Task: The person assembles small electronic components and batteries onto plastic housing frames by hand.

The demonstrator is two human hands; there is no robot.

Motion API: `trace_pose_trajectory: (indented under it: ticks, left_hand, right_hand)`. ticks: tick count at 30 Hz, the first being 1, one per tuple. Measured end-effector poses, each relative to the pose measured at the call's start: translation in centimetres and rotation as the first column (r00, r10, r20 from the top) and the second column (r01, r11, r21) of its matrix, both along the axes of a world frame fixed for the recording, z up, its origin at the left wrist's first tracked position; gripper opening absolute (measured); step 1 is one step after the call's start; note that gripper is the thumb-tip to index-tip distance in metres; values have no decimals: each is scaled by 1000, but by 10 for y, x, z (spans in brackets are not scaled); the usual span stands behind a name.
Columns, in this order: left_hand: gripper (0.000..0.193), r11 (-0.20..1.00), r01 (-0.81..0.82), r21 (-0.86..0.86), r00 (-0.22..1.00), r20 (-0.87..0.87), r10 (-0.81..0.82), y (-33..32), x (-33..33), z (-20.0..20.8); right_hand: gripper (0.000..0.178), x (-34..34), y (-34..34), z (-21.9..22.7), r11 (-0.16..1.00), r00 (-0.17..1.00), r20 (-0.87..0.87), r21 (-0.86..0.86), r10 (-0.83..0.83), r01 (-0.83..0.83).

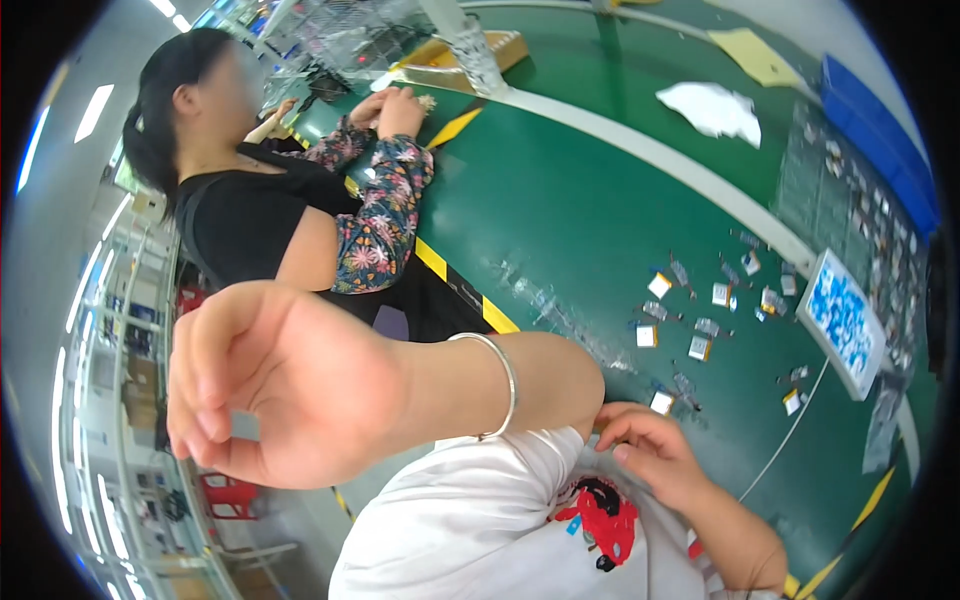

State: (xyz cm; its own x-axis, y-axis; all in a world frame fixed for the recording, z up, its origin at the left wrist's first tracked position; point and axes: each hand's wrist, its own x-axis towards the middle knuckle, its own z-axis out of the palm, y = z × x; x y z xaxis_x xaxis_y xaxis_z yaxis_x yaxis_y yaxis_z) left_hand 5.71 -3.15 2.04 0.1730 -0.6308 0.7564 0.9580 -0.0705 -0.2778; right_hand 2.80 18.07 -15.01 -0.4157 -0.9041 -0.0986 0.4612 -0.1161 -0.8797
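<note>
My left hand (300, 385) is raised close up on the left, with a silver bangle (509, 385) round its wrist. Its fingers curl round toward the thumb, leaving a small gap in the loop, and no object shows in them. My right hand (650, 450) is beside my left elbow at the near table edge, fingers loosely bent and apart, holding nothing that I can see. Beyond it, several small flat white pieces with yellowish edges (647, 336), like pouch batteries, lie on the green table (560, 210) among small clear and dark parts (706, 327).
A co-worker (255, 210) in flowered sleeves handles something small at the table's far left. At right stand a white-rimmed tray (868, 378) with blue-and-white contents and a blue bin (880, 140). A white rail (640, 140) crosses the table. Striped tape (455, 285) marks its edge.
</note>
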Motion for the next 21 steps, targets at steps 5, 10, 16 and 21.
trace_pose_trajectory:
  ticks: [5,10,16,21]
  left_hand:
    - [8,999,-47,-8,999,-5,47,-6,7,-5]
    - [10,999,-35,-33,999,8,36,-7,5,-7]
    - [9,999,-29,-29,1000,1,29,-5,5,-5]
    - [11,1000,-16,-27,1000,14,16,-5,-6,-5]
  right_hand:
    - [15,1,1,2,988,989,26,-56,146,-145]
    - [26,6,-11,7,991,989,72,45,-129,126]
    - [23,6,1,10,987,972,175,-3,159,-161]
    - [28,6,-14,8,983,990,-7,-123,-141,139]
